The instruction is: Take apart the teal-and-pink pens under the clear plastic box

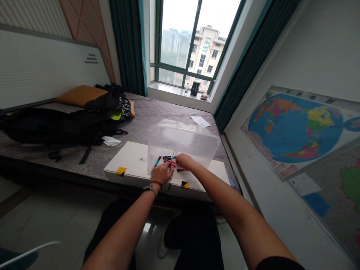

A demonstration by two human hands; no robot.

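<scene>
A clear plastic bin stands on the white boxes in front of me, with pens inside or at its near side. My left hand, wearing a watch and a red cord bracelet, is closed on a slim silver pointed tool that points up and away; its exact kind is too small to tell. Just to the right, my right hand is curled with its fingers closed, and what they hold, if anything, is hidden. Around both hands lie several pens: a teal one at left, red ones between, and a red-and-black pen below my right hand.
Two white boxes with yellow-black tape sit at the bed's front edge. Crumpled tissue, a black bag and an orange pillow lie left. White paper lies behind the bin. A wall map hangs at right.
</scene>
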